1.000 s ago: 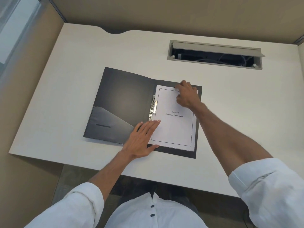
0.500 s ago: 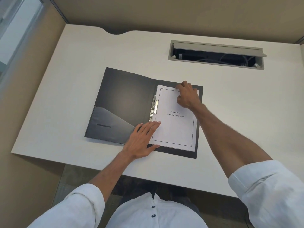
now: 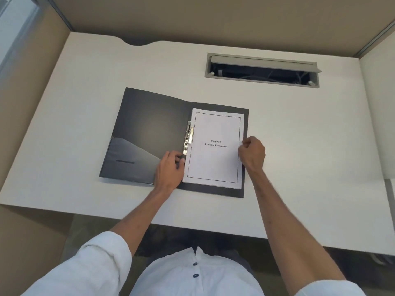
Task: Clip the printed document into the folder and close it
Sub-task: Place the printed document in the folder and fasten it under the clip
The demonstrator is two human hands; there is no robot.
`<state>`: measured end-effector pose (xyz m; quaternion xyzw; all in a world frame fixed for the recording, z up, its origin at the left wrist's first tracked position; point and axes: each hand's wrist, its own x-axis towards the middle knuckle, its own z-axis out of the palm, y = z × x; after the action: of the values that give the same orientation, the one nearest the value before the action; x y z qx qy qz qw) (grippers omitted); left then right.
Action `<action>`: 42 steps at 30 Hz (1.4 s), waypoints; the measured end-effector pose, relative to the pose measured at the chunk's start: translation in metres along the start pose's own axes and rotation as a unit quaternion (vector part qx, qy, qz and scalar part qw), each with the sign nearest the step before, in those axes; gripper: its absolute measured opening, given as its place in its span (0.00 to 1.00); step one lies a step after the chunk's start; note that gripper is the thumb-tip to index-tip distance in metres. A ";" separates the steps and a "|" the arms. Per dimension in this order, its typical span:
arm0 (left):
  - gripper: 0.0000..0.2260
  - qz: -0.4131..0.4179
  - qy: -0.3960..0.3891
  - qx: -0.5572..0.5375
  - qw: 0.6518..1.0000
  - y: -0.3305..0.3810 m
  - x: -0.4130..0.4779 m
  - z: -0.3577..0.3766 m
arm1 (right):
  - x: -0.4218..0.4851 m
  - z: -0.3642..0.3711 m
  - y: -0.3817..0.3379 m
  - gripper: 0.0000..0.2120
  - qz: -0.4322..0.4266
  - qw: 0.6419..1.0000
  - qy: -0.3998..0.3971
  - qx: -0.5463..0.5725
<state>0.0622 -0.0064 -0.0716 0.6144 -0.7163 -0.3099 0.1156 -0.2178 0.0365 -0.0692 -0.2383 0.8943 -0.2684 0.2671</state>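
One black folder point(image 3: 149, 133) lies open on one white desk point(image 3: 85, 82), holding one printed document point(image 3: 215, 163) and one metal clip point(image 3: 188, 137). Two hands show: the left hand point(image 3: 170, 169) and the right hand point(image 3: 252, 152). One cable hatch point(image 3: 263, 70) sits in the desk

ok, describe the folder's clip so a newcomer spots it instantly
Find the open black folder lying flat on the white desk. Along its centre fold, at the left edge of the printed document, sits the metal clip, just above the left hand. It is the only shiny silver part.
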 end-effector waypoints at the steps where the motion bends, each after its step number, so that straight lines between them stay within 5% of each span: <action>1: 0.07 -0.009 -0.001 -0.008 1.000 0.002 0.001 0.001 | -0.006 0.001 0.004 0.15 0.001 1.000 -0.001 -0.002; 11: 0.07 -0.015 0.002 -0.026 1.000 0.009 -0.005 0.011 | -0.028 0.000 0.012 0.12 -0.018 0.998 0.058 -0.013; 42: 0.10 0.012 -0.007 0.023 1.000 0.014 -0.008 0.017 | -0.004 0.014 -0.010 0.10 -0.007 0.999 0.044 -0.007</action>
<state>0.0432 0.0071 -0.0748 0.6059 -0.7315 -0.2964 0.0999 -0.2038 0.0263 -0.0716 -0.2343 0.9054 -0.2744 0.2238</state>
